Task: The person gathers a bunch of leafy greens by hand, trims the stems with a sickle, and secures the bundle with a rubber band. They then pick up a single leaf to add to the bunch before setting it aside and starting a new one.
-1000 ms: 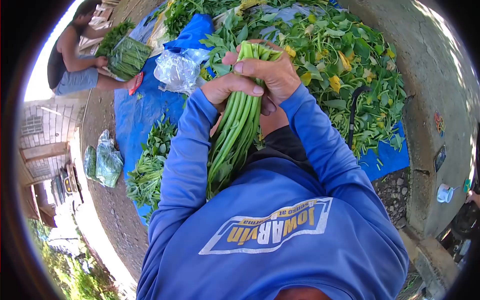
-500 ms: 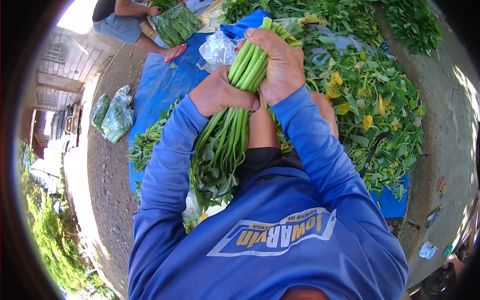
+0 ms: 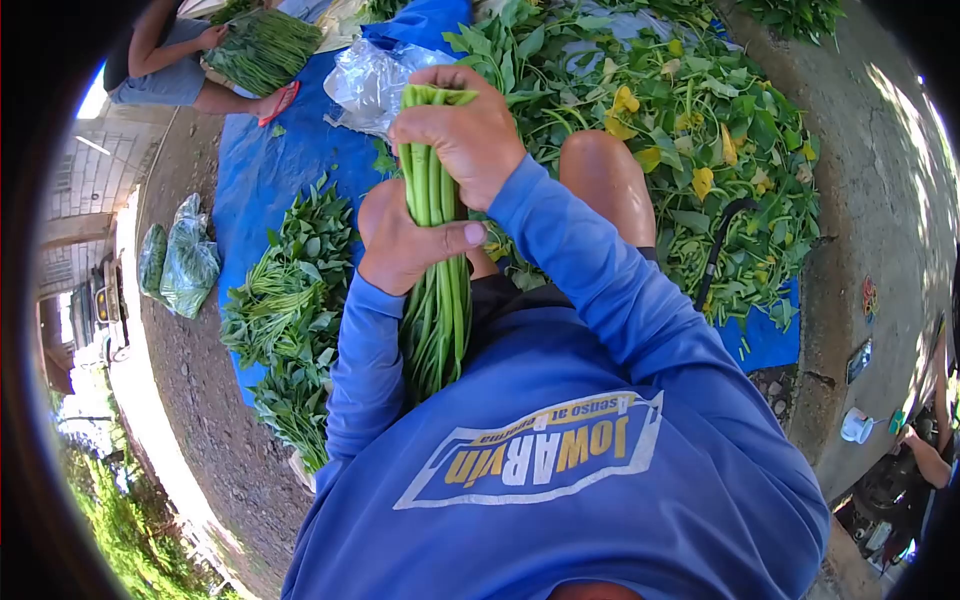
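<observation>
Just above the centre of the frame, a bunch of long green stems (image 3: 436,195) stands nearly upright between both hands, its top ends level and its leafy lower part hanging against the blue shirt (image 3: 560,480). The left hand (image 3: 415,243) is closed around the middle of the bunch, thumb laid across the front. The right hand (image 3: 462,132) is curled around the upper end, fingers bent over the top. Bare knees show on either side of the stems.

Above the right hand lies crumpled clear plastic (image 3: 372,88), near a blue cloth (image 3: 425,25). Left of the bunch, leafy bundles (image 3: 290,310) rest along the edge of a blue tarp (image 3: 250,190). From top centre to the right spreads a loose heap of leaves (image 3: 720,150), some yellow, with a dark curved handle (image 3: 722,240) on it.

At the upper left, a person (image 3: 165,60) in grey shorts holds a bundle of greens (image 3: 262,52). Filled plastic bags (image 3: 190,262) sit on the ground at left; a white cup (image 3: 856,426) stands at the lower right.
</observation>
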Available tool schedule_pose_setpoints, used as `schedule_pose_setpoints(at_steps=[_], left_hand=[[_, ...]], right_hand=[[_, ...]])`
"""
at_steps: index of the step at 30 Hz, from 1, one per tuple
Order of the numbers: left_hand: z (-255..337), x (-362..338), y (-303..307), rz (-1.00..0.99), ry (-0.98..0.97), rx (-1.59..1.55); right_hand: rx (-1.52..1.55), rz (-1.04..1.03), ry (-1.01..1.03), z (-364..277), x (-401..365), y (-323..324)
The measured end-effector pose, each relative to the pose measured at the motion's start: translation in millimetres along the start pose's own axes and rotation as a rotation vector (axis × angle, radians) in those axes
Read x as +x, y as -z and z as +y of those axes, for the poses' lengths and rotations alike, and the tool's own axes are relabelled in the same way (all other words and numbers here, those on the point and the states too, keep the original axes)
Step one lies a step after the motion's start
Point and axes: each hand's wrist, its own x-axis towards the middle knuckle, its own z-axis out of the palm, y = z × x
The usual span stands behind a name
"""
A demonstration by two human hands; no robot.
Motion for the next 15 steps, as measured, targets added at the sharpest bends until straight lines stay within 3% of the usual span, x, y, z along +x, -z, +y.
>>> schedule_pose_setpoints(at_steps=[3,7,9,11,13,15], left_hand=[[-5,-13,21,0.022,0.312,-0.296],[25,-35,53,0.153,0.258,-0.388],[27,-62,87,0.217,0.150,-0.360],[31,-102,123,0.419,0.072,-0.233],[31,-147,154,0.600,0.031,-0.251],[27,-186,172,0.783,0.002,-0.211]], right_hand=[[-0.140,-0.178,-0.043,-4,3,-15],[-0.117,-0.633,-0.243,-35,42,-11],[-0.134,-0.602,-0.329,-46,97,27],[-0.737,-0.299,0.014,-14,136,78],[-1.310,-0.146,-0.010,37,161,145],[-1.484,-0.177,-0.193,101,166,212]])
